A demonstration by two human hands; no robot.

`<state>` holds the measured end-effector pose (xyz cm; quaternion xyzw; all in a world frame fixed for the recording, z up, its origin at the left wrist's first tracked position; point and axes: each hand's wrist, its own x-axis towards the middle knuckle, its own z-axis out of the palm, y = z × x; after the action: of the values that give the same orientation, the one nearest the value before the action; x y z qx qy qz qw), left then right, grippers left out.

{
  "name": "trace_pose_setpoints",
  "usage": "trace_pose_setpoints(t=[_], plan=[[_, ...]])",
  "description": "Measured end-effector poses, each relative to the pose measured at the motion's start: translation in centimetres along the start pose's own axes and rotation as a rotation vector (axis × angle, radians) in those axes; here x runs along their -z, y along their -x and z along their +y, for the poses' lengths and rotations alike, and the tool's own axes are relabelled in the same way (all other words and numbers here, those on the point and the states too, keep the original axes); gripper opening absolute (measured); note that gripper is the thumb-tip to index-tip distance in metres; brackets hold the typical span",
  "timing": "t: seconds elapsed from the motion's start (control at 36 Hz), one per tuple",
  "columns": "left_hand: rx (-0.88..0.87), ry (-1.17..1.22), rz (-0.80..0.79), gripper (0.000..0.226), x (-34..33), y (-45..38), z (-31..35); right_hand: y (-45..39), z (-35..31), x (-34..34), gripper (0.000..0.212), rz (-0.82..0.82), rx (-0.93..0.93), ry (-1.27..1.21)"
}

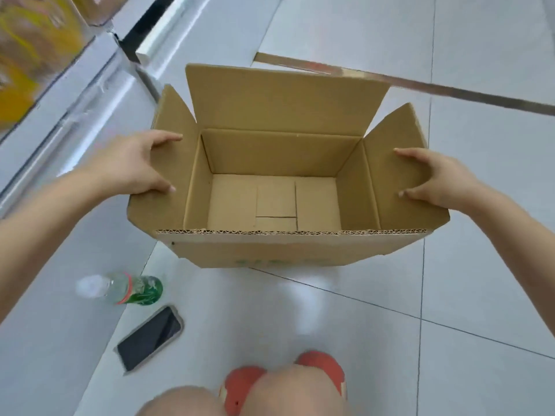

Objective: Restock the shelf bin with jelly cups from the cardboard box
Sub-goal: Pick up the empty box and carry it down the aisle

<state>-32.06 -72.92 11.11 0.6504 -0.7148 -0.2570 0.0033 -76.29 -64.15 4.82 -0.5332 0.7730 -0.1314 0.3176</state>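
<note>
Cardboard, plain brown and corrugated, makes up the open box (276, 187) at the middle of the head view, standing on the pale tiled floor (465, 295) with all four flaps folded outward and its bare bottom panels in full view, no jelly cups showing inside. The left hand (136, 163) grips the box's left flap, fingers (168, 136) curled over its far part and thumb pressing nearer the camera; the right hand (435, 178) clamps the right flap in the same way (fingertips on the inner face, the palm behind the flap's edge). Both bare forearms reach in from the lower corners. Just in front of the box on the left, a clear plastic bottle (126, 288) with a green label lies on its side on the floor, and a dark phone (150, 337) lies flat, screen up, just beside it and nearer the person. Two bare knees and a red shoe (327, 366) fill the bottom edge. At upper left runs a white shelf edge (75, 94), above it a blurred clear bin (33, 55) of yellow and orange contents, too smeared to tell what they are. A brown strip (420, 84) crosses the floor beyond the box.
</note>
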Motion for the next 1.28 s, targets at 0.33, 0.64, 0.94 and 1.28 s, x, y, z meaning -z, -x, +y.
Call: trace_pose_setpoints(t=[0.33, 0.64, 0.94, 1.28], plan=[[0.018, 0.006, -0.109, 0.109, 14.9, -0.4, 8.7, 3.7, -8.5, 14.1, 0.084, -0.033, -0.147, -0.089], [-0.004, 0.04, -0.081, 0.109, 36.4, 7.5, 21.7, 14.8, -18.8, 37.0, 0.085, 0.023, -0.183, -0.171], [-0.074, -0.089, -0.106, 0.106, 44.5, 4.3, 29.3, 13.8, -22.5, 47.0, 0.078, 0.105, -0.171, -0.158], [-0.093, -0.1, -0.253, 0.113, 46.8, -10.6, 33.1, 1.4, -24.2, 50.8, 0.076, 0.114, -0.262, -0.198]])
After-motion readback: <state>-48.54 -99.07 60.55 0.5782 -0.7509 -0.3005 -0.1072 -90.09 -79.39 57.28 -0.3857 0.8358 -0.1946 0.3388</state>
